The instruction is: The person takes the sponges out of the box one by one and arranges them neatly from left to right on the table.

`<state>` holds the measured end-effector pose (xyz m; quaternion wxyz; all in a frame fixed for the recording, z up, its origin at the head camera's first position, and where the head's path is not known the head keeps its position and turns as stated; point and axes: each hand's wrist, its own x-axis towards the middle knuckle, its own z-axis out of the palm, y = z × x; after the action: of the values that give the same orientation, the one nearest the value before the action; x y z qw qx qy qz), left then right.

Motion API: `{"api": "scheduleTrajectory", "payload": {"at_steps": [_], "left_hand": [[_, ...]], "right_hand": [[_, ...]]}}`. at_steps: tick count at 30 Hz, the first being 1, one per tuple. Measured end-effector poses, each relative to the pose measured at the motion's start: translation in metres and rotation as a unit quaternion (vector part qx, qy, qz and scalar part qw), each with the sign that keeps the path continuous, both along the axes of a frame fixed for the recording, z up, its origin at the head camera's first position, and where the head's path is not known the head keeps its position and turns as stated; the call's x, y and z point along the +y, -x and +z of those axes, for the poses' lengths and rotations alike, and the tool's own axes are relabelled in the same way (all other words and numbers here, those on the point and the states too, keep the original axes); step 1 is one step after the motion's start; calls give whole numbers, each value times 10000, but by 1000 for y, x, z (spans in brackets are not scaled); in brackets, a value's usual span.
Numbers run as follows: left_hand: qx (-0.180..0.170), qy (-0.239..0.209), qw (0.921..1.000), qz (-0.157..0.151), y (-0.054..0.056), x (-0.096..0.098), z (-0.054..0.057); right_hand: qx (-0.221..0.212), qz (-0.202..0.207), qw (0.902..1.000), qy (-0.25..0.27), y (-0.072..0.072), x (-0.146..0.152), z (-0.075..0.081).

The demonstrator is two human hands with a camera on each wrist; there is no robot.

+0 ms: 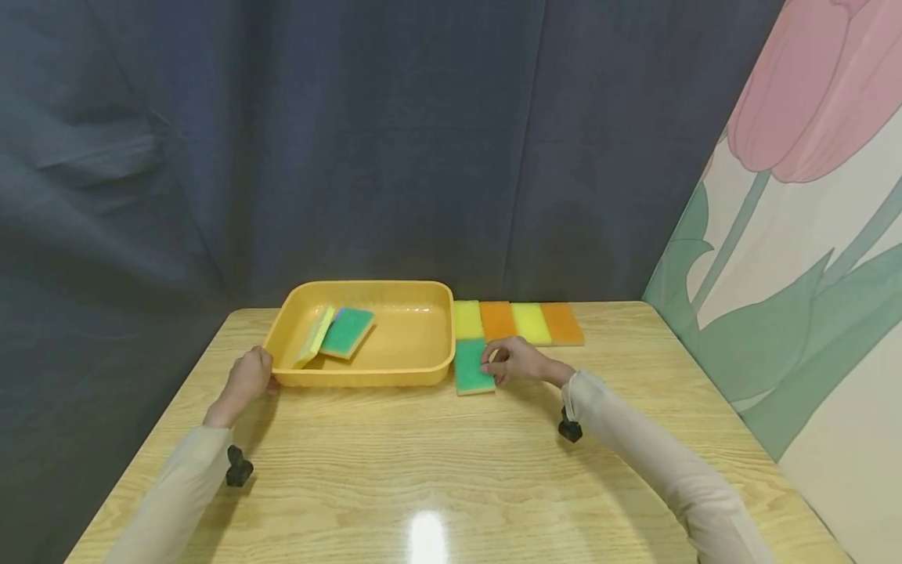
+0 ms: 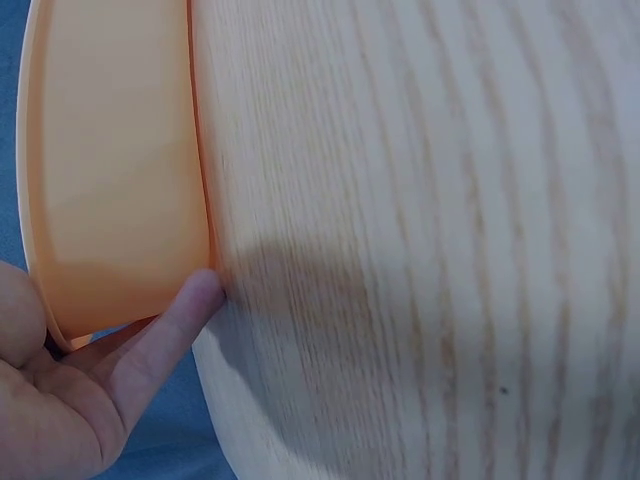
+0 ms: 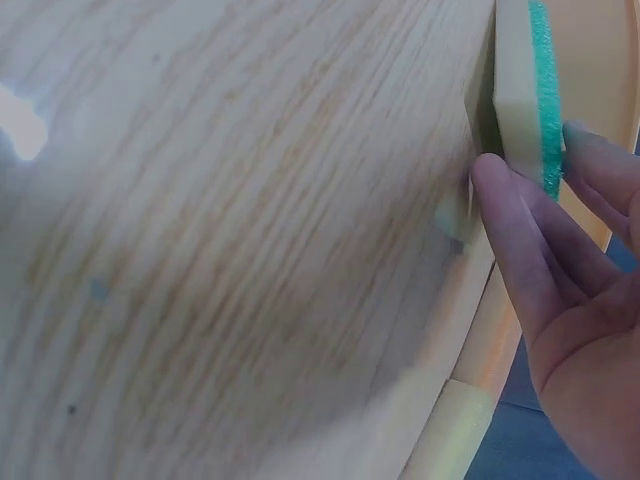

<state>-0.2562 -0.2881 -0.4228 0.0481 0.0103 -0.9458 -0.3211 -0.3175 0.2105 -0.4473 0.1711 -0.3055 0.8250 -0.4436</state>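
Observation:
My left hand grips the near left corner of a yellow plastic tray, its thumb at the rim and fingers against the outer wall. Inside the tray, toward its left side, a yellow sponge leans beside a green-topped sponge. Just right of the tray, my right hand pinches another green-topped sponge by its right edge. In the right wrist view this sponge shows a pale underside, with the thumb and fingers on opposite faces.
Behind the right hand, a row of flat sponges runs along the table's back edge: yellow, orange, yellow and orange. A dark curtain hangs behind the wooden table. A tulip-patterned wall stands at the right.

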Motion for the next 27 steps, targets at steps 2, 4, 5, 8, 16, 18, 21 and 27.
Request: {"api": "scheduleTrajectory", "payload": {"at_steps": [2, 4, 5, 8, 16, 18, 21, 27], "left_hand": [[0, -9, 10000, -5, 0, 0, 1], [-13, -3, 10000, -11, -1, 1, 2], [-43, -7, 10000, -11, -1, 1, 2], [-167, -101, 9998, -2, -1, 2, 2], [-231, -204, 9995, 36, 0, 2, 2], [-209, -220, 9995, 22, 0, 2, 2], [-189, -263, 9995, -13, -1, 1, 1], [-242, -387, 9990, -7, -2, 2, 2]], "right_hand": [[13, 52, 10000, 4, 1, 0, 1], [36, 84, 10000, -10, 1, 1, 2], [50, 94, 9999, -23, 2, 1, 2], [112, 99, 9998, -93, 2, 2, 1], [239, 133, 9993, -270, 5, 3, -5], [252, 160, 9993, -242, 5, 3, -5], [265, 189, 9992, -215, 6, 3, -5], [291, 165, 9990, -300, 5, 4, -4]]}}
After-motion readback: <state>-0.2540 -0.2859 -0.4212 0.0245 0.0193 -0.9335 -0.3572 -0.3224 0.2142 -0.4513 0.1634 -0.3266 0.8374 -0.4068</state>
